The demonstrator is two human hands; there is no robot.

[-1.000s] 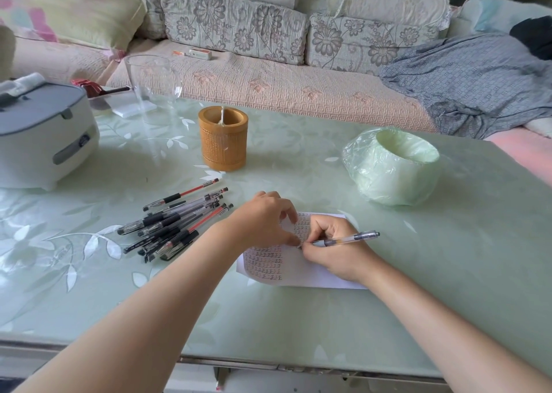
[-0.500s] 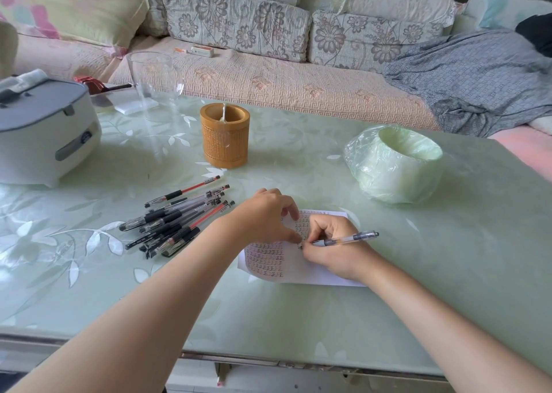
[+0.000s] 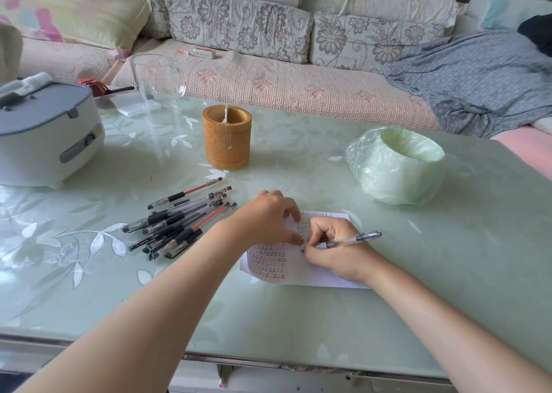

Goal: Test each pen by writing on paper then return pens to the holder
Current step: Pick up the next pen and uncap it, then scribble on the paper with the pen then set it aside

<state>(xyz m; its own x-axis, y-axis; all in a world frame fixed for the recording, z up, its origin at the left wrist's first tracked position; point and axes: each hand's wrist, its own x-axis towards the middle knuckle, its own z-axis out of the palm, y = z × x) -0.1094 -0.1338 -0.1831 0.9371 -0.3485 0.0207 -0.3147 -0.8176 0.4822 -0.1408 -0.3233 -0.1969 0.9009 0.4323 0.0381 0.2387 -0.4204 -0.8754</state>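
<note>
A white sheet of paper (image 3: 310, 273) lies on the green glass table, covered with rows of small written marks. My right hand (image 3: 337, 249) grips a clear gel pen (image 3: 352, 239) with its tip down on the sheet. My left hand (image 3: 268, 219) rests on the paper's left part, fingertips pressing it flat right beside the pen tip. A pile of several black and red gel pens (image 3: 179, 222) lies to the left of my left arm. The round bamboo pen holder (image 3: 226, 142) stands upright behind the pile, with one thin pale stick inside.
A grey-and-white rice cooker (image 3: 44, 136) sits at the far left. A tall clear glass vase (image 3: 156, 82) stands behind the holder. A green bowl wrapped in plastic film (image 3: 397, 165) sits at the right. A sofa with cushions and a grey blanket runs along the table's far side.
Both hands stay in the same spot on the paper; the pen in my right hand barely shifts. The view has tilted slightly.
</note>
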